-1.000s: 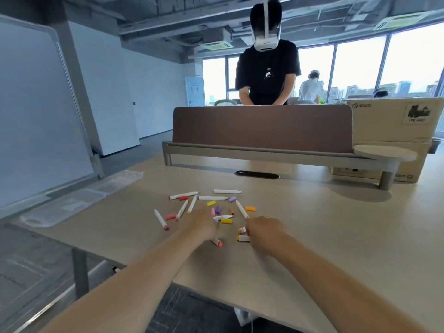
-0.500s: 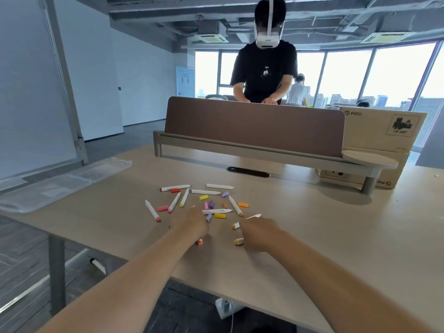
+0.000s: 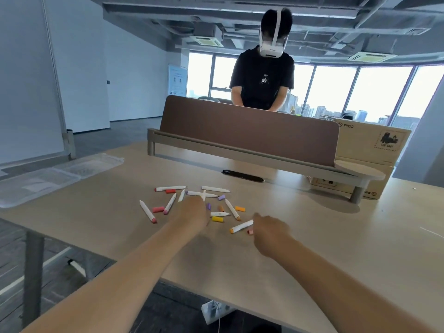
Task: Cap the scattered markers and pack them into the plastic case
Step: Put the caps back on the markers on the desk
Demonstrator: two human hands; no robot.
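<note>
Leftmost, a clear plastic case (image 3: 60,176), seemingly opened flat at the bench's far-left edge and well apart from the markers; nothing can be made out inside it.

Next, the light wooden bench (image 3: 336,236), bearing scattered white markers (image 3: 215,188) and loose caps in a pile near its middle. The pile holds a pink-capped marker (image 3: 148,211) on its left, a red cap (image 3: 170,191) behind that, and a yellow cap (image 3: 217,219) and an orange cap (image 3: 240,208) toward the right.

Left hand (image 3: 192,212): it has pushed forward into the pile since a moment ago, back upward, covering what lies beneath. Whether its grip is spread or pinching anything cannot be told.

Right hand (image 3: 269,230): half a second ago it sat low over the nearest markers. Now its grip pinches one end of a white marker with an orange end (image 3: 241,226), and a small pink cap (image 3: 250,232) lies just beside the fingers.

Judgement: the first capping looks to be starting. If that orange end is a bare tip, the orange cap lying near would suit it. Nothing appears packed yet.
</note>
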